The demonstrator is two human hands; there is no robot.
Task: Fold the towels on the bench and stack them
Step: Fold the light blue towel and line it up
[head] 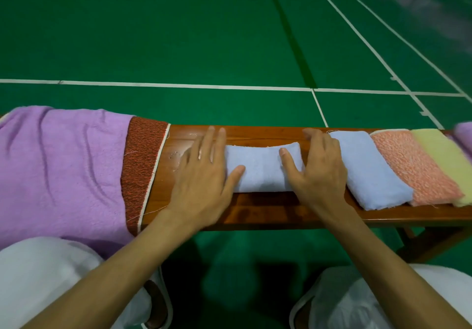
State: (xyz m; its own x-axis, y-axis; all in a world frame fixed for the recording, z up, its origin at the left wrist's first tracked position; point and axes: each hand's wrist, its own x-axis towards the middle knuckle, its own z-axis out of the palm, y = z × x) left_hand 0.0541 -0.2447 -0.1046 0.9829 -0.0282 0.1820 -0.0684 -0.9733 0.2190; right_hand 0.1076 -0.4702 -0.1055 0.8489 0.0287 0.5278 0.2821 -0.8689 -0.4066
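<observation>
Our left hand [201, 175] and right hand [321, 172] press flat, gripping nothing, on both ends of the small blue towel [260, 172]. If we lift them quickly, its fold may spring open.

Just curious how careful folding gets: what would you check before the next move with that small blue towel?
1. Small blue towel folded flat on the bench: ok.
2. Left hand and right hand at its ends, thumbs on it: ok.
3. Grip for lifting: not ok, neither hand pinches it.
4. Landing spot, the larger blue towel to the right: ok, top free.
5. Neat stack: not ok; that towel, the salmon towel and yellow towel overlap in a row.
6. Purple towel folded: not ok, spread out.
</observation>
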